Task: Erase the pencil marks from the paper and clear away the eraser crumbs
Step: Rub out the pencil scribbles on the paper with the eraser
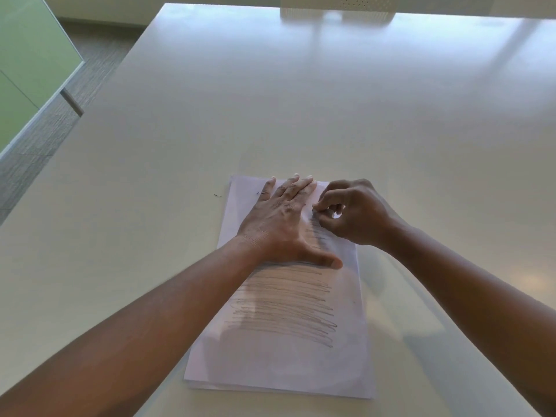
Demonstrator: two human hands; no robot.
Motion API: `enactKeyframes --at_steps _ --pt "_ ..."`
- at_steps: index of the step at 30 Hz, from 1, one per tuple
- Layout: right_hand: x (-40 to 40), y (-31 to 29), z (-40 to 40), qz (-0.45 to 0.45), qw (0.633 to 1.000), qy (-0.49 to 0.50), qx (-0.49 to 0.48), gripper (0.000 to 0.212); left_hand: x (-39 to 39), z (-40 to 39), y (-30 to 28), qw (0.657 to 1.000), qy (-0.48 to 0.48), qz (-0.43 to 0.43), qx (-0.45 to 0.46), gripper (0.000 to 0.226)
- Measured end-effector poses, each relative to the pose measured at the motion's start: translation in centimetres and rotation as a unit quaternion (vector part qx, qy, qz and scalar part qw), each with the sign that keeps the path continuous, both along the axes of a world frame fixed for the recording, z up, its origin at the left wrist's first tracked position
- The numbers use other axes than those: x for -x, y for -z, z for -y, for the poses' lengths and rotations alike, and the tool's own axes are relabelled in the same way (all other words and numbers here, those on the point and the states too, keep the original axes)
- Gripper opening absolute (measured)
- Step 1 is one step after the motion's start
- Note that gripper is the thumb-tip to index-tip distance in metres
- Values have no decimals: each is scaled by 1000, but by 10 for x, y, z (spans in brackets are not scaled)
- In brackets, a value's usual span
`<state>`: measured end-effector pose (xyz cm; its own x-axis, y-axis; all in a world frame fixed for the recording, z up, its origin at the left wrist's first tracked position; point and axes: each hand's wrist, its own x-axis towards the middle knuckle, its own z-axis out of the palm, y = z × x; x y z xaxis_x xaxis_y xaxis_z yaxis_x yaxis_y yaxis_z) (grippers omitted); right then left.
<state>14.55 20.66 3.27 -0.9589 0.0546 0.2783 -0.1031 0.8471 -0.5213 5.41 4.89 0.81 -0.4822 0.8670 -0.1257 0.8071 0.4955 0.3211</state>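
A: Which parts of the scene are being hidden or cut off?

B: The left hand point(284, 219) is lying flat on the paper point(279, 365), fingers straight and spread, gripping nothing, and it is covering the far left part of the sheet. Both forearms are running out of the lower corners of the view. The right hand point(350, 213) is sitting at the far right edge of the paper with its fingers curled and fingertips pinched together. Something small and pale is showing between those fingertips, but it is too blurred to name; whether it is an eraser cannot be told.

A: Where are the pencil marks point(285, 305) lying?

B: They are crossing the middle of the paper as dense side-to-side strokes, nearer the viewer than the left thumb. A fainter, smudged band is lying between the two hands, just below the right fingertips. A few tiny marks beside the left little finger are too small to read.

A: What are the edges showing?

B: The paper is a thin stack, its near edge showing several sheets slightly offset. A small dark speck point(217, 195) is resting on the table point(391, 115) just left of the paper's far corner.

A: And the open room?

B: Bare tabletop is surrounding the paper on every side, widest beyond its far edge. A pale chair back point(337, 7) is standing past the table's far edge, partly cut off.
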Motion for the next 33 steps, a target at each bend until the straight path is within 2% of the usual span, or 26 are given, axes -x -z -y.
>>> enactKeyframes --at_steps 3,5,11,14,18,20,26,29,33 --pt "-7 0 8 18 998 -67 6 10 0 0 0 1000 0 7 -2 153" --pt "-7 -1 8 28 997 -78 5 10 0 0 0 1000 2 5 -3 152" --pt "7 -1 -6 -12 1000 22 0 6 0 1 2 1000 5 -16 4 150" --pt "7 2 -4 -30 999 40 -3 5 1 1 3 1000 5 -20 10 149" --pt "-7 2 10 -11 998 -66 -5 9 1 -2 4 1000 6 -21 19 151" --pt "-8 0 10 10 996 -88 -4 10 1 -2 4 1000 6 -20 19 152" --pt "11 5 -8 -40 999 33 -15 5 1 0 2 1000 7 -23 13 150" --pt "2 3 6 -36 999 -37 -6 9 1 -2 3 1000 5 -22 13 152" --pt "-12 0 14 30 990 -138 25 8 3 -4 7 999 6 -31 21 155"
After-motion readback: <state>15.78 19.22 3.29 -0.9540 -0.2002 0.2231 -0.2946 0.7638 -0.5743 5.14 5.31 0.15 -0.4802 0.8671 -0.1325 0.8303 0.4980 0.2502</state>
